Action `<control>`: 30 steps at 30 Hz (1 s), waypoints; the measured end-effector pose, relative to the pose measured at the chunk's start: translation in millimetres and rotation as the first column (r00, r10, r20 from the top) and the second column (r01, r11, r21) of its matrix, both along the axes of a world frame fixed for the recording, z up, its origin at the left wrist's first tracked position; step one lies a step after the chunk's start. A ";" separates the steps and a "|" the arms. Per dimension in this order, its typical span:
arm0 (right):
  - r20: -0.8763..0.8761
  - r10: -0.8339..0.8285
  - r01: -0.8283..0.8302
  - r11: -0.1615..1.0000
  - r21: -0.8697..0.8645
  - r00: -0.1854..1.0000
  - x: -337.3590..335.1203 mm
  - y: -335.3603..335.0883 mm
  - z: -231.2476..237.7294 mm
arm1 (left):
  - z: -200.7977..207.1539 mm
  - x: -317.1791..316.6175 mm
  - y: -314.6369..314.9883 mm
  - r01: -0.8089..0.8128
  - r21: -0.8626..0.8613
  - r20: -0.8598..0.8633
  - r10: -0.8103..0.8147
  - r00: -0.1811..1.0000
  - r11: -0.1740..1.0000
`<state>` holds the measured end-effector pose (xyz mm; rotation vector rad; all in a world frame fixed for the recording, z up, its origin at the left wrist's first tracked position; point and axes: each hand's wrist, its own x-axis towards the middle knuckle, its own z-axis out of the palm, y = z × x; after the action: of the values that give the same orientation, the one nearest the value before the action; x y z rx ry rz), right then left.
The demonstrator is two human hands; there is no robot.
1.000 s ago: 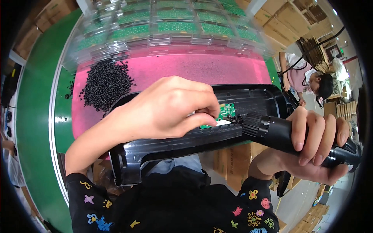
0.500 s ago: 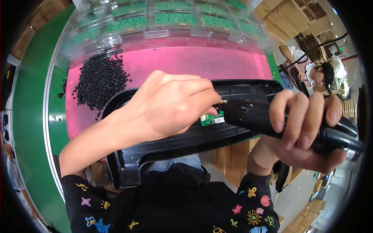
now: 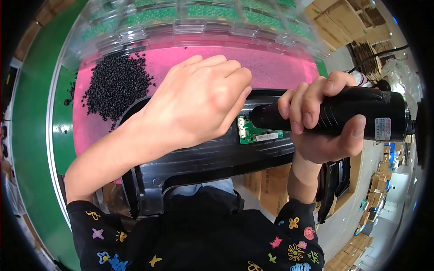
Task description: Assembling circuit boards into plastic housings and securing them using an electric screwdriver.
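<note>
While the right hand (image 3: 325, 122) clenches a black electric screwdriver (image 3: 348, 113), its tip meets the green circuit board (image 3: 257, 133) inside the black plastic housing (image 3: 203, 162) at the pink surface's (image 3: 280, 67) near edge; the left hand (image 3: 199, 99), fingers curled, presses beside the board.

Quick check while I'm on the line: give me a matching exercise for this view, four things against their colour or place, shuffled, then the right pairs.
Things:
1. small circuit board
2. heap of small screws
3. electric screwdriver
4. clear trays

Descriptions:
A. black, loose on the pink mat
B. along the far edge, holding green boards
C. green, sitting in the black plastic housing
D. black, gripped in the right hand

Pairs: 1-C, 2-A, 3-D, 4-B. The left hand rests on the housing beside the board.
</note>
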<state>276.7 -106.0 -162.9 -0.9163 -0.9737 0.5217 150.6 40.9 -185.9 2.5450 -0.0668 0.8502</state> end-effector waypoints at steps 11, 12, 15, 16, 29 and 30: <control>0.213 0.082 -0.049 0.987 -0.154 0.974 -5.1 21.0 6.8 | -11.4 0.0 2.6 0.000 -0.014 -0.070 -0.001 0.998 1.000; 0.214 0.081 -0.049 0.987 -0.152 0.973 -4.5 20.7 4.0 | -11.4 -0.1 2.5 0.000 -0.013 -0.070 0.000 0.998 1.000; 0.015 0.111 -0.110 0.993 -0.047 0.994 1.5 15.4 -2.0 | -12.1 -1.4 3.8 0.018 -0.015 -0.111 -0.020 0.994 1.000; -0.020 0.211 -0.211 0.977 0.009 0.977 4.6 9.8 -1.6 | -14.5 -1.8 4.3 0.063 -0.033 -0.089 -0.066 0.994 0.997; -0.070 0.037 -0.009 0.930 0.368 0.997 -5.6 -29.3 36.3 | -8.8 1.6 3.6 0.275 -0.098 -0.021 -0.279 0.960 0.956; -0.071 0.034 -0.006 0.930 0.368 0.997 -5.7 -29.8 36.3 | -8.7 1.4 3.9 0.278 -0.098 -0.022 -0.281 0.959 0.956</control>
<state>271.0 -135.7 -126.6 -0.5456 -0.9717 0.3704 152.1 44.8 -194.7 2.3870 -0.3590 0.6798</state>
